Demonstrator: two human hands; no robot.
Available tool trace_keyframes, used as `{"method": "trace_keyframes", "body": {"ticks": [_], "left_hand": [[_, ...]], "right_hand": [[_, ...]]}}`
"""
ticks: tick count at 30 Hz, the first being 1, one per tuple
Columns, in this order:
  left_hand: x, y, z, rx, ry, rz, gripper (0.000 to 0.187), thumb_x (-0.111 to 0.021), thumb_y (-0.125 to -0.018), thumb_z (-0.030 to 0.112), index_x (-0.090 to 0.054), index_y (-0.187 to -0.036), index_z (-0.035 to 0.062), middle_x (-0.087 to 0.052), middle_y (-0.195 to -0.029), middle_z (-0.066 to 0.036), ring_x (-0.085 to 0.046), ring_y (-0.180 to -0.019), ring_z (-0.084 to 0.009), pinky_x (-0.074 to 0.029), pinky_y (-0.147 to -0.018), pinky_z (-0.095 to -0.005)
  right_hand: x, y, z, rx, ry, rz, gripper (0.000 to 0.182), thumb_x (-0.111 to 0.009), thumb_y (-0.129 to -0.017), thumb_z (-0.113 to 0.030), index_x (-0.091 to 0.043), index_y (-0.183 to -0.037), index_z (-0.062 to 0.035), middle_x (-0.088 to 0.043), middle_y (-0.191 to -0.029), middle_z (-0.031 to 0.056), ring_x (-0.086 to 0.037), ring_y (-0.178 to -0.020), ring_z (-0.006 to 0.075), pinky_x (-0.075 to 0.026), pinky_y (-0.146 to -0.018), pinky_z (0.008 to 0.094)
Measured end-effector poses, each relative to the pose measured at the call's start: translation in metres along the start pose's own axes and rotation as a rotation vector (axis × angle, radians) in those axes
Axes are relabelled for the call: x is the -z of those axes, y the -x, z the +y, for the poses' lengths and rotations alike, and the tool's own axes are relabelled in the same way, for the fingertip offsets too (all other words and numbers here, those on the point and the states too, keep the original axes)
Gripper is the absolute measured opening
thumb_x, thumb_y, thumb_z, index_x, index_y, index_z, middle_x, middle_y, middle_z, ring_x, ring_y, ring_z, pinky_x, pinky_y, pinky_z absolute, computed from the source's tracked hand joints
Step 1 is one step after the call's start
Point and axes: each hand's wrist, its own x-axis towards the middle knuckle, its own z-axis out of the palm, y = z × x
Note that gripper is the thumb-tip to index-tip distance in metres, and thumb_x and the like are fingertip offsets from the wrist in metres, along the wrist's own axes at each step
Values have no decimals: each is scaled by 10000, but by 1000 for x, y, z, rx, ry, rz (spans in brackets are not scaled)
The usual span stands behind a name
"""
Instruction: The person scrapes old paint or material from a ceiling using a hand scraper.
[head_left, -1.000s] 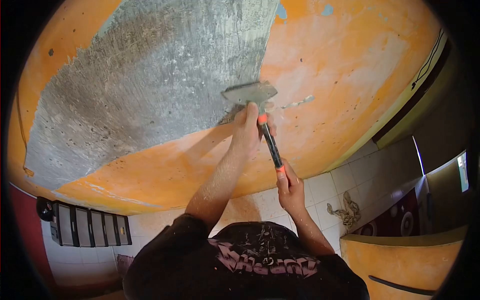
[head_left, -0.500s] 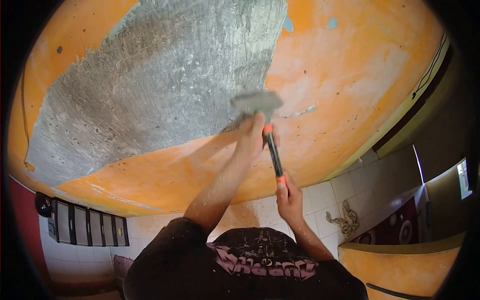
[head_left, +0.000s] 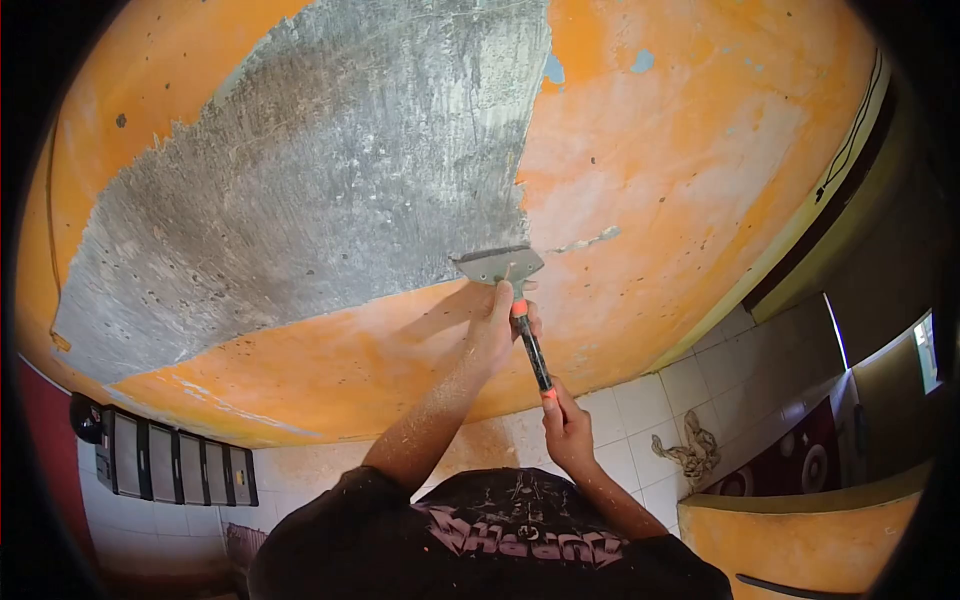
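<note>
A scraper [head_left: 499,266] with a wide grey blade and a black-and-orange handle is held in both hands. Its blade edge rests against the wall [head_left: 620,310], where bare grey plaster [head_left: 370,190] meets orange paint. Close behind the blade, my left hand [head_left: 494,328] grips the neck of the tool, its thumb towards the blade. My right hand [head_left: 569,432] is wrapped round the lower end of the handle. Pale flakes cling to my left forearm.
A dark drawer unit [head_left: 180,458] is at the lower left. A crumpled cloth [head_left: 690,447] lies on the tiled floor [head_left: 640,405] at the right. An orange ledge [head_left: 800,535] stands at the lower right, and cables [head_left: 845,150] run along the wall's right side.
The scraper and both hands have moved down and slightly left across the wall. The blade, blurred before, now appears sharp. Both hands have kept their grip.
</note>
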Motion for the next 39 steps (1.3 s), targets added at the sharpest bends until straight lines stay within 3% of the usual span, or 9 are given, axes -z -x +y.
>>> {"method": "trace_keyframes", "body": {"ticks": [1,2,5,7,11,17,24,29,39], "left_hand": [[-4,3,2,21,-15,32,498,-339,-1061,553,-492,-965,89,-493,-700,-51,-547,-662,-220,-463,-637,-385],[10,-17,-2,2,37,-46,560,-352,-1057,558,-560,-1128,43,-487,-698,-45,-547,-663,-209,-461,-636,-373],[-51,-11,71,-238,-221,-64,577,-358,-1051,572,-572,-1128,42,-492,-703,-42,-547,-655,-200,-457,-629,-359],[-52,-9,64,-226,-202,-45,562,-355,-1055,565,-563,-1092,44,-502,-709,-45,-547,-640,-198,-457,-620,-349],[-5,-7,-11,-15,31,56,555,-357,-1067,534,-567,-1085,20,-525,-700,-52,-545,-605,-191,-455,-598,-328],[-36,-6,39,-171,-172,35,557,-378,-1072,502,-592,-1107,-12,-549,-718,-58,-555,-626,-188,-473,-611,-333],[1,6,-22,-46,83,104,592,-346,-1064,544,-530,-1279,24,-524,-758,-37,-512,-650,-182,-451,-666,-341],[-30,11,8,-104,134,4,589,-334,-1059,560,-464,-1356,69,-482,-793,-7,-475,-660,-161,-423,-678,-329],[-15,10,-15,-77,113,18,592,-346,-1065,544,-464,-1365,48,-478,-786,-17,-481,-638,-153,-443,-645,-334]], "right_hand": [[1,-7,-7,35,-12,10,371,-524,-1047,-236,-538,-1388,-90,-429,-649,32,-432,-579,96,-390,-547,268],[5,-18,-24,60,-20,16,368,-522,-1048,-233,-540,-1384,-83,-426,-650,31,-429,-580,96,-388,-546,268],[17,-31,-72,28,-49,-6,360,-509,-1052,-224,-542,-1377,-74,-418,-668,20,-419,-600,84,-383,-549,267],[19,-33,-80,64,-77,7,360,-507,-1052,-221,-542,-1379,-76,-419,-676,16,-420,-611,75,-385,-553,265],[11,-8,-19,23,-79,-17,360,-510,-1050,-209,-533,-1385,-79,-425,-680,17,-428,-617,69,-388,-563,256],[14,-18,-47,31,-100,-40,350,-514,-1047,-192,-526,-1385,-101,-422,-649,40,-440,-595,81,-390,-560,263],[19,-8,-8,61,12,-88,391,-510,-1049,-208,-506,-1425,-103,-434,-643,30,-452,-585,84,-397,-563,266],[35,-23,-1,148,-5,-153,478,-460,-1063,-171,-397,-1521,-51,-455,-687,-41,-423,-585,35,-378,-542,226],[32,-22,5,-42,-369,-326,487,-447,-1065,-209,-391,-1518,-39,-435,-673,-60,-414,-550,24,-365,-507,210]]}}
